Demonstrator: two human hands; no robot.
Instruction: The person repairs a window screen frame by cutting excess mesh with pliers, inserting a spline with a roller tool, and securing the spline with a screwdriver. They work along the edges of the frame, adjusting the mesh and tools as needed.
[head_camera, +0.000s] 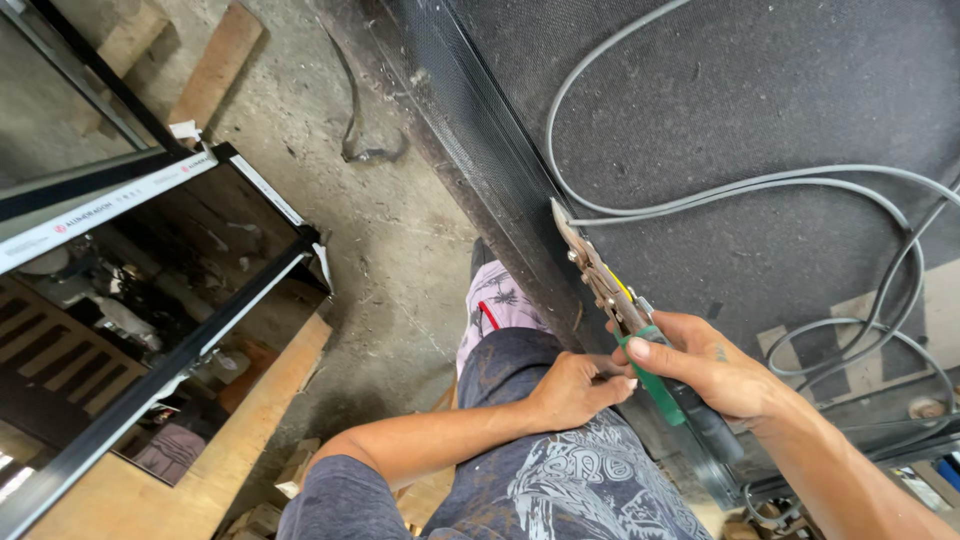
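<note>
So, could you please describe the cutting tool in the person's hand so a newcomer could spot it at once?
Start at the big dark mesh panel on the right and follow its black frame edge down. The snips lie along it in the right hand: pointed metal blades, green and black handles, unlike the loose grey cord nearby.

Green-handled tin snips (625, 315), blades shut, tilt along the dark mesh frame's (500, 190) edge.

Right hand (715, 375) closed in a firm grip, thumb laid flat along the top, wrist straight, forearm running off to the lower right, left hand (572, 392) curled just beside it, fingertips pinched, bare left forearm bent across the body
</note>
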